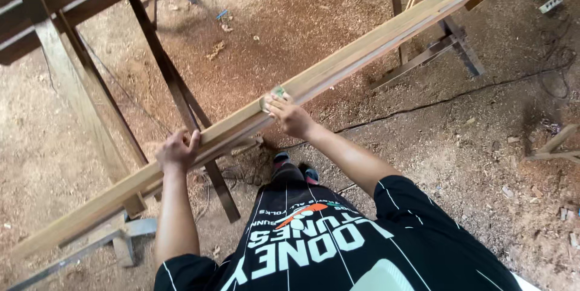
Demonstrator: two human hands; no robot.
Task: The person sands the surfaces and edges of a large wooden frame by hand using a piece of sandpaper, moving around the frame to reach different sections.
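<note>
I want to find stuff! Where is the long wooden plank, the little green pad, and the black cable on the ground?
long wooden plank (362, 52), head view, its top face.
little green pad (276, 92), head view, the bit showing above the right hand's fingers.
black cable (459, 96), head view, mid-run across the sawdust.

The long plank (338, 64) runs diagonally from lower left to upper right, sitting on a trestle (181, 98) at your left and another trestle (447, 43) far right. Your left hand (176, 151) is on its near edge, your right hand (289, 115) further along, with a cable (459, 98) on the floor (483, 164) behind.
</note>
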